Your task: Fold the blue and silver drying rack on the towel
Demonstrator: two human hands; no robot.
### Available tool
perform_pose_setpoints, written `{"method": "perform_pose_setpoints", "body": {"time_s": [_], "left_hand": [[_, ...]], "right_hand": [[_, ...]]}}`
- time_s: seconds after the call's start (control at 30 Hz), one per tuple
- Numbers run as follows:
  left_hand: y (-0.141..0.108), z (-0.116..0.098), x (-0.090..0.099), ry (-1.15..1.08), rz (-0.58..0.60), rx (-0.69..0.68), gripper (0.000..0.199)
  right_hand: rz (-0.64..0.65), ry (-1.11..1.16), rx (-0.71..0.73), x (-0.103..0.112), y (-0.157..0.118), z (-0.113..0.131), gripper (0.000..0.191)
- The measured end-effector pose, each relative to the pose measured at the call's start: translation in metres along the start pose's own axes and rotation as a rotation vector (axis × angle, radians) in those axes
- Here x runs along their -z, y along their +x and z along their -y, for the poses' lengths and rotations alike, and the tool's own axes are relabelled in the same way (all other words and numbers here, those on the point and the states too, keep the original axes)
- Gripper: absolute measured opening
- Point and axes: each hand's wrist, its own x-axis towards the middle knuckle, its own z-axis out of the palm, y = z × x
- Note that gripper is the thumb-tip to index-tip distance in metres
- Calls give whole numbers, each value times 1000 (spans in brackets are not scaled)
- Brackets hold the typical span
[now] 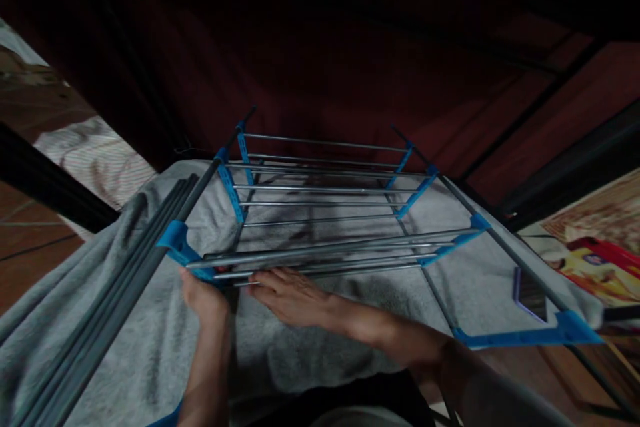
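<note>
A rack of grey metal tubes and blue plastic brackets stands over a grey blanket. My left hand is closed around the lower end of the near left blue bracket; its fingertips are mostly hidden behind it. Just to the right, my right hand is closed on a thin metal rod close to that bracket. Several rods run from there to the blue bracket on the right. Farther back, more rods span another pair of blue brackets.
Several loose grey tubes lie together on the blanket at the left. An unfilled blue bracket juts inward from the right upright. Dark red fabric hangs behind the rack. A red and yellow package is at the far right.
</note>
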Motion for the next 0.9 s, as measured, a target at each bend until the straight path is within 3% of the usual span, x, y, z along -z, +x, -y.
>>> {"method": "perform_pose_setpoints", "body": {"time_s": [0.07, 0.2, 0.3, 0.43, 0.5, 0.7, 0.9], "left_hand": [[-4, -9, 4, -16, -80, 32, 48], [-14, -34, 14, -55, -110, -156, 32], [-20, -50, 17, -142, -46, -238, 27], [-25, -62, 17, -252, 63, -281, 41], [-25, -64, 16, -232, 77, -294, 45], [-21, -68, 15, -187, 84, -310, 49], [-18, -72, 14, -120, 76, -370, 38]], "right_hand": [[-60, 16, -9, 7, -16, 0, 34], [-190, 44, -49, 24, -36, -2, 33], [-325, -16, -42, 39, -41, -1, 33], [-501, -137, -40, 53, -32, -3, 33], [-481, -174, -79, 57, -24, -7, 33], [-267, -217, -199, 63, -9, -19, 30], [-222, -241, -244, 70, -5, -18, 28]]}}
